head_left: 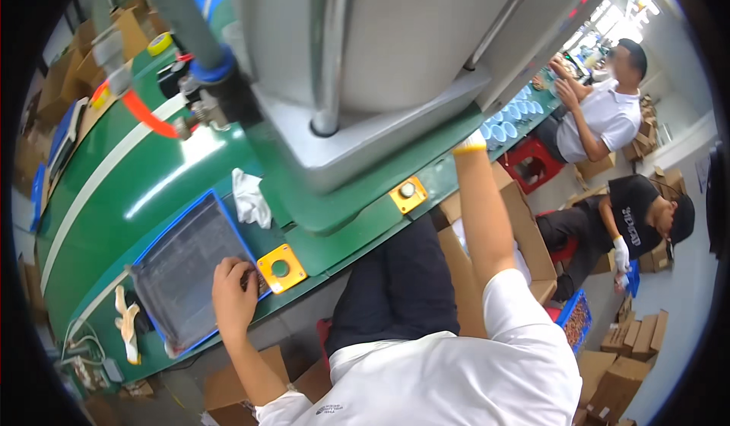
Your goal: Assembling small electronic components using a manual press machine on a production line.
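My bare left hand [234, 295] is at the near right corner of a shallow grey tray [182, 262] with a blue rim. Its fingers are curled around small brown parts [261, 280], too small to name. My right hand [473, 142] wears a white glove with a yellow cuff. It reaches up beside the machine's green base, and its fingers are hidden. Between my hands stands a large grey machine [380, 145] with metal rods. Two yellow boxes with round buttons, a left button box [281, 269] and a right button box [408, 194], sit along its front edge.
A crumpled white cloth [249, 198] and a glove [126, 323] lie on the green table [137, 190]. Several pale blue cups [502, 129] stand at the far right. An open cardboard box [532, 251] is beside my right leg. Two people sit to the right.
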Available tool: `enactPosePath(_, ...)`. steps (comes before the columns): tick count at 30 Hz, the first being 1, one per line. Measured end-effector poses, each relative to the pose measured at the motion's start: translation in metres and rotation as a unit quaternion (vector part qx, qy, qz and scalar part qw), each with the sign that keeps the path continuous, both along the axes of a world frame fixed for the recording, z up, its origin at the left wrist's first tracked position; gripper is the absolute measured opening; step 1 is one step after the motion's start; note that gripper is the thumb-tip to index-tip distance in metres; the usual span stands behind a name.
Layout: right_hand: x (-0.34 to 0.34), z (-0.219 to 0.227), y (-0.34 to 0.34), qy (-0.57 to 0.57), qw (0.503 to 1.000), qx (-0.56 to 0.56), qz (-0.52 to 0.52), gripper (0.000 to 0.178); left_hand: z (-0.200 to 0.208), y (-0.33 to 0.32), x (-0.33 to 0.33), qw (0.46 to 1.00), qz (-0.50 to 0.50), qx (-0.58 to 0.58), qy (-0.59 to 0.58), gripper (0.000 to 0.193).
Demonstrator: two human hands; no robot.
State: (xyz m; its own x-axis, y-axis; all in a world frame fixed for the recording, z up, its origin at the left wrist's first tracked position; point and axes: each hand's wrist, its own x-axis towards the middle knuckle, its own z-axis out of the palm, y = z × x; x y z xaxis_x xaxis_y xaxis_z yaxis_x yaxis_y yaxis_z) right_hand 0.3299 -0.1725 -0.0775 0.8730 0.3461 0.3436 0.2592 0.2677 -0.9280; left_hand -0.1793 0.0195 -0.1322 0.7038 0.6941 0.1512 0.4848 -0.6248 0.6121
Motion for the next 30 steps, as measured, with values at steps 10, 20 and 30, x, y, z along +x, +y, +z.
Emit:
enactPosePath(10, 0.07, -0.055, 0.039, -0.456, 0.755, -0.47, -0.013, 0.042, -0.01, 0.008, -0.014, 0.998, -0.059, -0.003, -0.022, 0.007)
enactPosePath(20, 0.093, -0.083, -0.048, -0.623, 0.593, -0.51, 0.032, 0.04, 0.025, 0.021, -0.087, 0.994, 0.098, -0.042, -0.028, 0.017)
enactPosePath(30, -0.023, -0.059, -0.029, -0.475, 0.678, -0.561, 0.008, 0.037, 0.024, 0.014, -0.072, 0.979, 0.027, -0.187, 0.075, 0.023)
